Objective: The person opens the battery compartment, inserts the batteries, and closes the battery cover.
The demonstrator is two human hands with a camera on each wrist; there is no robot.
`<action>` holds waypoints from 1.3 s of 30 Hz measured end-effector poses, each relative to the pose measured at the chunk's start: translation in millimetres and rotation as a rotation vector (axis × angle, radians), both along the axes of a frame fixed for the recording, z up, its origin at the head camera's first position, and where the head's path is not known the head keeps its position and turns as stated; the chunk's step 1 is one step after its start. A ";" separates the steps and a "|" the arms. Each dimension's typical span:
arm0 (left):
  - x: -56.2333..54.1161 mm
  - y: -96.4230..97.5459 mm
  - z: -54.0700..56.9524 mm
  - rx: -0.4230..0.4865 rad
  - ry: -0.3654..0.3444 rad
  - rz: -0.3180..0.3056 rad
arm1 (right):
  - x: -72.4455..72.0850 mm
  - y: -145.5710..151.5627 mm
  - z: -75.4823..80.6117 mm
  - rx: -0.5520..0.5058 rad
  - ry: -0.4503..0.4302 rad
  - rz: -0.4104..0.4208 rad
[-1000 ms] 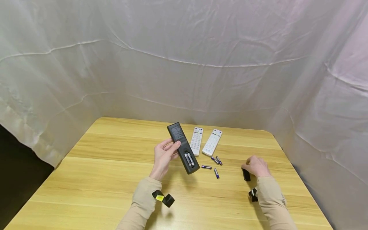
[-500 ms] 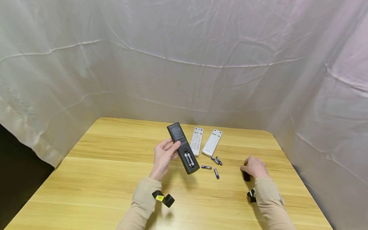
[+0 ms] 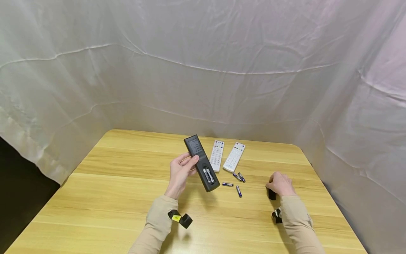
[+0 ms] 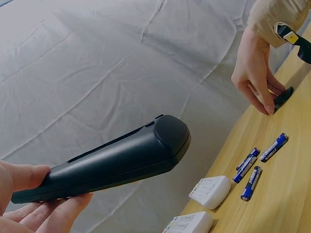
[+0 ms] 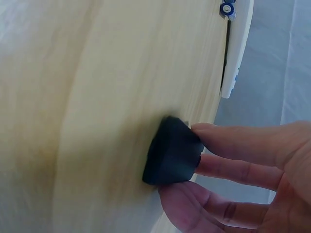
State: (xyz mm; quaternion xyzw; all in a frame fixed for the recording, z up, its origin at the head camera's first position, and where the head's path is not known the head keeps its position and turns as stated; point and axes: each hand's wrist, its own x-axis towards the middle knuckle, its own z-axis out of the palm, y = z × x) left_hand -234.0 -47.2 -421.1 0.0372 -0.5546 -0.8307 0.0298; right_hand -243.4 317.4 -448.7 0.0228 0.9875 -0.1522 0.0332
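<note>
In left hand's grip [image 3: 181, 173], black remote [image 3: 202, 163], seemingly at mid-length.

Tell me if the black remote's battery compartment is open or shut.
Open: in the head view, two batteries show uncovered in the back of the black remote, and the right hand pinches a small black piece.

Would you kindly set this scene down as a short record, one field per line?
Left hand: holds the black remote
Black remote: back towards the head camera, two batteries exposed inside
Right hand: pinches a small black piece
Loose batteries: four, on the wooden table
White remotes: two, buttons up
Background: pale curtain
</note>
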 end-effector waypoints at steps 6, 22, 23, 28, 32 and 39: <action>-0.1 0.3 0.6 -0.002 0.003 0.001 | 1.5 0.9 -1.0 -0.026 0.017 -0.010; 0.5 0.7 0.8 0.005 0.007 0.004 | 6.3 -5.0 -2.5 -0.049 0.124 -0.032; 0.5 0.6 0.8 0.004 0.006 0.005 | 6.9 -6.2 -2.7 -0.050 0.141 -0.031; 0.8 0.7 1.1 -0.002 0.000 0.008 | 11.0 -13.7 -3.4 -0.061 0.236 -0.037; 1.0 0.9 1.4 -0.001 -0.008 0.010 | 13.3 -19.8 -3.2 -0.082 0.301 -0.052; 0.6 1.2 0.9 -0.003 -0.008 0.010 | 14.2 -31.8 -4.4 -0.101 0.431 -0.008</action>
